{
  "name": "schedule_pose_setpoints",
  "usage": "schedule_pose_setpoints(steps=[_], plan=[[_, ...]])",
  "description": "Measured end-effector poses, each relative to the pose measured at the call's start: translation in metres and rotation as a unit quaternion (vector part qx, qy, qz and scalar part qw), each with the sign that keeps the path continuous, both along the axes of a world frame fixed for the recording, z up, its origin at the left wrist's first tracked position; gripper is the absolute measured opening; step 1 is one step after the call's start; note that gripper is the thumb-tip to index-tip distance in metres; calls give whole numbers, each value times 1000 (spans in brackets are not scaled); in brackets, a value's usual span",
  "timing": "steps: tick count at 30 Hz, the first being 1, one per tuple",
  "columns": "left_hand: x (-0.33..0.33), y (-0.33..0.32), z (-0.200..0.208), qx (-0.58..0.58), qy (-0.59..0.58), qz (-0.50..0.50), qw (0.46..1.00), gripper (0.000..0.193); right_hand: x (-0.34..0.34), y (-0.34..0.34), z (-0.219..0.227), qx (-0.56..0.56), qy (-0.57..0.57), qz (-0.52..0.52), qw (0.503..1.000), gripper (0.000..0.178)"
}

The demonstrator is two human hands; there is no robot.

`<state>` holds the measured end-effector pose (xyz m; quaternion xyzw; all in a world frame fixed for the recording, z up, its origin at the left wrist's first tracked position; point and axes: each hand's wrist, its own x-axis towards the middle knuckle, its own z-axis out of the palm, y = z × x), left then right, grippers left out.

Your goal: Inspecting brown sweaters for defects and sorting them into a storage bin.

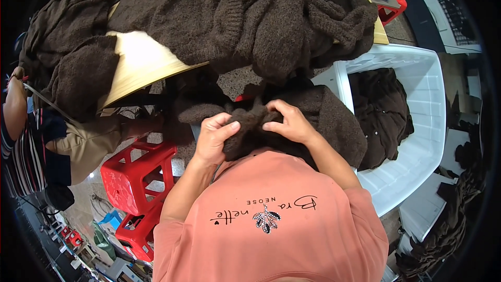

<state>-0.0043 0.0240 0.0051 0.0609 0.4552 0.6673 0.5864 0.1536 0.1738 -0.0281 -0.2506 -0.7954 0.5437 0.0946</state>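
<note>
A dark brown knitted garment [334, 120] lies gathered across my lap, between my body and the table. My left hand [216, 136] pinches a fold of it, thumb pressed on top. Just to the right, my right hand [289, 122] grips another part of the same knit, its thumb and fingers closed on the cloth. A short ridge of fabric is bunched up between the two hands. The fingertips are partly sunk in the knit, so whether they hold anything small there cannot be seen.
More brown knitwear [209, 15] covers the wooden table [141, 62] ahead. At right stands a white plastic bin [430, 115] holding brown garments [381, 120]. Red plastic stools [128, 177] are at left, near another person [78, 141] at the table's left end.
</note>
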Motion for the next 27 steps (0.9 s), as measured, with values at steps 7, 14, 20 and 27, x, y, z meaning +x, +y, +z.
schedule_pose_setpoints(steps=[7, 14, 20, 27], plan=[[-13, -7, 3, 9, 25, 40, 999, 9, 19, 3, -4, 116, 88, -50, 988, 16], [0, 4, 15, -16, 13, -25, 999, 12, 6, -16, 58, 266, 262, 19, 927, 26], [12, 18, 17, -28, 32, -66, 997, 12, 1, -27, 53, 204, 251, 57, 944, 18], [-26, 6, 24, 4, 4, 33, 999, 13, 25, -7, 19, 66, -1, 98, 993, 21]])
